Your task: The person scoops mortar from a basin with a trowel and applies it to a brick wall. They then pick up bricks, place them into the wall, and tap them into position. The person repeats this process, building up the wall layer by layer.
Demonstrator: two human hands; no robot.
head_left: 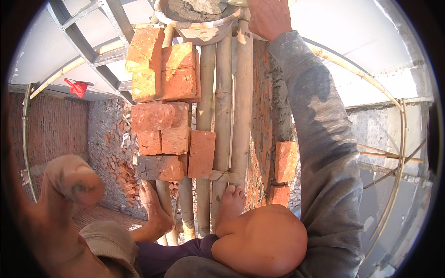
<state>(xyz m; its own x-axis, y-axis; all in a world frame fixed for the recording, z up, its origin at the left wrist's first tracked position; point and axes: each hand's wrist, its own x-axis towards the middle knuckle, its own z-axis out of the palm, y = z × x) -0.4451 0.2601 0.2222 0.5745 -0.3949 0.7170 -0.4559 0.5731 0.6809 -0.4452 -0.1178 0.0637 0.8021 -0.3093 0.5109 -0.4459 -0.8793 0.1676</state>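
Observation:
My right hand reaches to the top edge, beside the rim of a basin holding grey mortar. Its fingers curl round something partly cut off by the picture's edge; a pale handle-like piece shows next to them. My left hand is raised at the lower left, very near the camera. One bent finger points forward, and the other fingers are hidden or out of view. Orange bricks lie stacked between my feet and the basin, some with greyish faces.
Bamboo poles form the platform under my bare feet. A brick wall top with mortar runs along the right, with loose bricks on it. A metal ladder leans at upper left. Rubble lies far below.

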